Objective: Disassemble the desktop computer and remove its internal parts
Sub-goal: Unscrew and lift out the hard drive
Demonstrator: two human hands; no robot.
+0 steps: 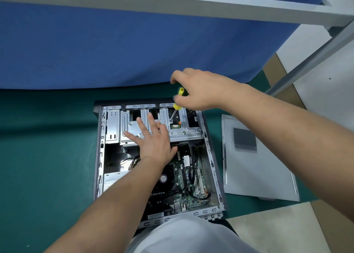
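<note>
An opened desktop computer case (pixel 153 157) lies flat on a green mat (pixel 47 147), its removed side panel (pixel 256 157) just to the right. The left hand (pixel 151 138) presses flat, fingers spread, on the metal drive cage (pixel 180 126); the right hand (pixel 197 88) grips a yellow-handled screwdriver (pixel 177 105), tip down on the cage's far right.

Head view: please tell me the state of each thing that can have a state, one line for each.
Computer case: lying on its side, open, inner parts exposed.
Side panel: taken off, flat beside the case.
Drive cage: still mounted in the case.
Screwdriver: tilted, tip on a cage screw.
Left hand: flat, presses on the cage.
Right hand: grips the screwdriver.
</note>
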